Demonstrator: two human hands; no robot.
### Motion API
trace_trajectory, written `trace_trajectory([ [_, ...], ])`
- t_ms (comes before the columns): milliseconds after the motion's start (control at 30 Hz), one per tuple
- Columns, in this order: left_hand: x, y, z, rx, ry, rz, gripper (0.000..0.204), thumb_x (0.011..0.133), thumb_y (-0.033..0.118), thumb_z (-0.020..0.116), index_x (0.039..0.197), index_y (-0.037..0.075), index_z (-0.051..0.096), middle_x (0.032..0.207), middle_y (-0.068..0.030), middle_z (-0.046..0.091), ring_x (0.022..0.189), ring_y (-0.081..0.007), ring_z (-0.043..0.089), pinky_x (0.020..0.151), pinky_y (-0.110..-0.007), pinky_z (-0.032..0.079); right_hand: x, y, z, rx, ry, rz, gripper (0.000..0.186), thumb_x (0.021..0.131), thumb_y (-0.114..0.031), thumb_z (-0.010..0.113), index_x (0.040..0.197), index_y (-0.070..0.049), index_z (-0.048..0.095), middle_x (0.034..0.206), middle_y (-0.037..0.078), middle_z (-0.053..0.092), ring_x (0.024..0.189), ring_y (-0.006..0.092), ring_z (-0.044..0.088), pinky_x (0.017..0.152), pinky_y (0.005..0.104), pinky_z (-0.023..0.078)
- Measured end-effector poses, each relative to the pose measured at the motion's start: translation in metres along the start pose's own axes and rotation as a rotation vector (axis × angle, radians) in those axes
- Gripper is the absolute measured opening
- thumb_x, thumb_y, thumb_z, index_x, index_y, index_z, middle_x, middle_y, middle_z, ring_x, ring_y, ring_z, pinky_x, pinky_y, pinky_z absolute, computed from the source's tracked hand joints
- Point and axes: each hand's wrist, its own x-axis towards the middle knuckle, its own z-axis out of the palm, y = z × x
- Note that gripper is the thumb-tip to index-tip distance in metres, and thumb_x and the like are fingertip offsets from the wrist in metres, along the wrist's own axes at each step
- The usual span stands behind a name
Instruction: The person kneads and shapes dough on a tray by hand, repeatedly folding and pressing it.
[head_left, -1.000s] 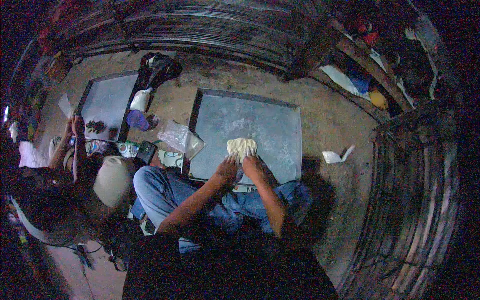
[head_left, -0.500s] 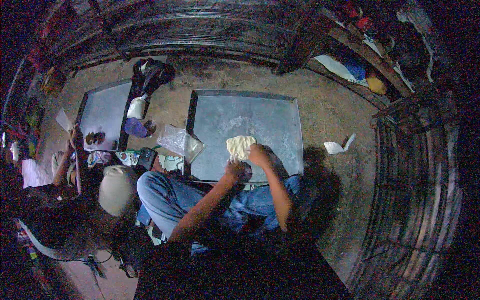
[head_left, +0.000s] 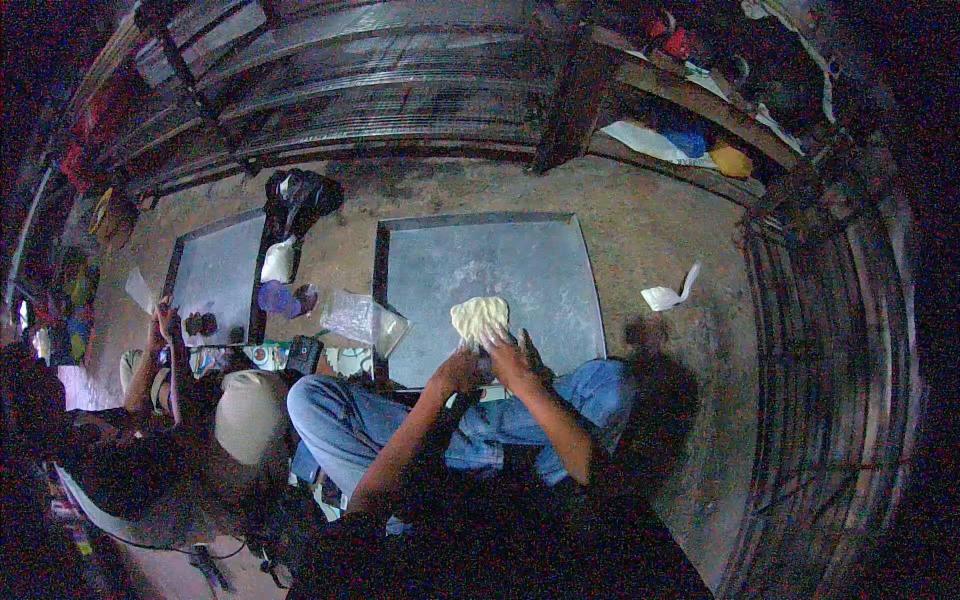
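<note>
A flat, pale piece of dough (head_left: 474, 318) lies on a large grey metal tray (head_left: 420, 262) in front of my crossed legs. My right hand (head_left: 508, 362) rests its outstretched fingers on the dough's near right part. At the near left edge of the dough is my left hand (head_left: 457, 370), its fingers bent together on that edge. Whitish flour marks show on the tray beyond the dough.
Left of the tray lie a clear plastic bag (head_left: 352, 317), a purple bundle (head_left: 275, 297) and a white bag (head_left: 278, 262). A co-worker's hands (head_left: 165, 318) are over a second tray (head_left: 215, 262). On the right floor is a white scrap (head_left: 662, 297).
My right hand has gone from a bent grip at the dough's right edge to fingers laid out on it. My left hand stays at the near edge. The view has tilted slightly.
</note>
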Motion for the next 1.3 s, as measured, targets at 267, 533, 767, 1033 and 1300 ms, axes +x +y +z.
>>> trace_trajectory([
  [267,-0.018,0.062,-0.057,-0.258,0.089,-0.015,0.045,0.076,0.041,0.067,0.117,0.023,0.063,0.126,-0.0016,0.059,0.117,-0.0255,0.054,0.102,-0.040,0.039,0.008,0.005,0.018,-0.008,0.058,0.111,0.030,0.086,-0.021,0.050,0.112,-0.012,0.063,0.117,0.009,0.060,0.109,0.0292,0.055,0.093,0.0614,0.037],
  [533,-0.067,0.051,-0.110,-0.060,0.065,-0.261,0.028,0.080,0.029,0.064,0.096,0.006,0.067,0.092,-0.0167,0.067,0.081,-0.0346,0.065,0.074,-0.042,0.052,0.022,0.004,0.027,0.110,-0.106,0.209,0.026,0.084,-0.020,0.051,0.102,-0.009,0.066,0.101,0.011,0.066,0.090,0.0313,0.063,0.088,0.0589,0.042],
  [767,-0.102,-0.004,-0.128,0.140,0.355,-0.078,0.018,0.082,0.019,0.061,0.087,0.003,0.067,0.085,-0.0180,0.067,0.079,-0.0378,0.063,0.071,-0.045,0.051,0.018,0.035,0.065,0.128,0.203,-0.009,0.034,0.078,-0.017,0.052,0.109,-0.003,0.059,0.107,0.016,0.063,0.092,0.0354,0.061,0.080,0.0482,0.049],
  [1033,-0.158,0.046,-0.160,-0.121,0.450,-0.531,0.019,0.079,0.012,0.065,0.094,0.001,0.067,0.085,-0.0214,0.067,0.080,-0.0326,0.067,0.068,-0.043,0.051,-0.007,0.021,-0.002,0.436,0.188,0.277,0.031,0.076,-0.017,0.061,0.104,-0.004,0.062,0.099,0.019,0.064,0.090,0.0366,0.062,0.080,0.0450,0.050],
  [1300,-0.139,-0.003,-0.118,-0.195,0.430,-0.491,0.023,0.073,0.012,0.065,0.094,0.003,0.067,0.086,-0.0192,0.068,0.080,-0.0352,0.066,0.069,-0.043,0.052,0.024,0.010,-0.030,0.233,0.259,0.053,0.056,0.076,-0.010,0.063,0.128,0.002,0.048,0.134,0.021,0.048,0.127,0.0354,0.041,0.106,0.0437,0.034],
])
